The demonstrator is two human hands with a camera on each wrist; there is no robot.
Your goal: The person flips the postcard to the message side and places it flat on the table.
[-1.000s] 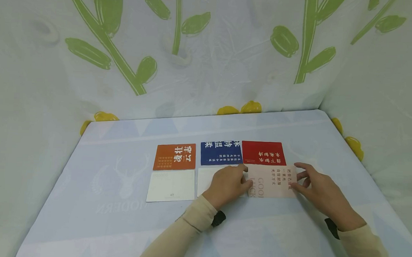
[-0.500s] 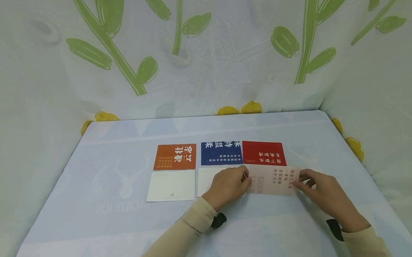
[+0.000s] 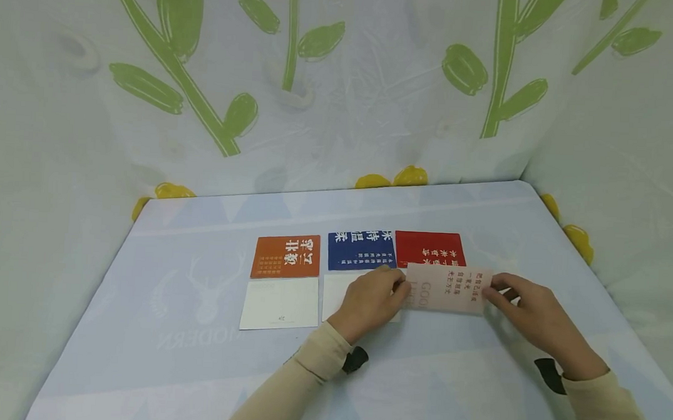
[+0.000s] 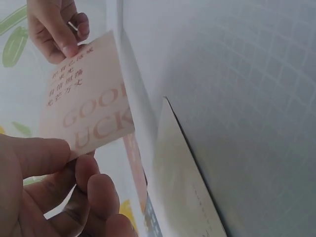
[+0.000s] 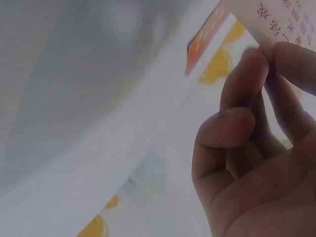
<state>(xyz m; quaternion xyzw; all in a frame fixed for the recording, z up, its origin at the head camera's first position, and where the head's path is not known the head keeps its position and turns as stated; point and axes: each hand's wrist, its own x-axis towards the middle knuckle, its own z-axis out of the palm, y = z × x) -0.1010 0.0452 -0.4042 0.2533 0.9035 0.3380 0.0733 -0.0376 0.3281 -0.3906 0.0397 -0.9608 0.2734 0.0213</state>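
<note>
Both hands hold a pale pink card (image 3: 448,289) printed with "GOOD LUCK" and red characters, raised off the table. My left hand (image 3: 371,299) pinches its left edge between thumb and fingers; my right hand (image 3: 546,322) pinches the right edge. The left wrist view shows the pink card (image 4: 91,94) tilted, with the left thumb on a corner. In the right wrist view the right hand (image 5: 261,143) grips a corner of the card (image 5: 276,22). Behind it the red card (image 3: 429,246) is partly covered. A white card (image 3: 338,291) lies partly under the left hand.
An orange card (image 3: 285,256) and a blue card (image 3: 361,252) lie in the back row beside the red one. Another white card (image 3: 280,303) lies in front of the orange card. A patterned cloth (image 3: 195,354) covers the table, and leaf-printed curtains (image 3: 363,123) surround it.
The pink card has risen from near the table and moved slightly back, now overlapping the red card's lower edge in view. The right hand has shifted slightly right with it.
</note>
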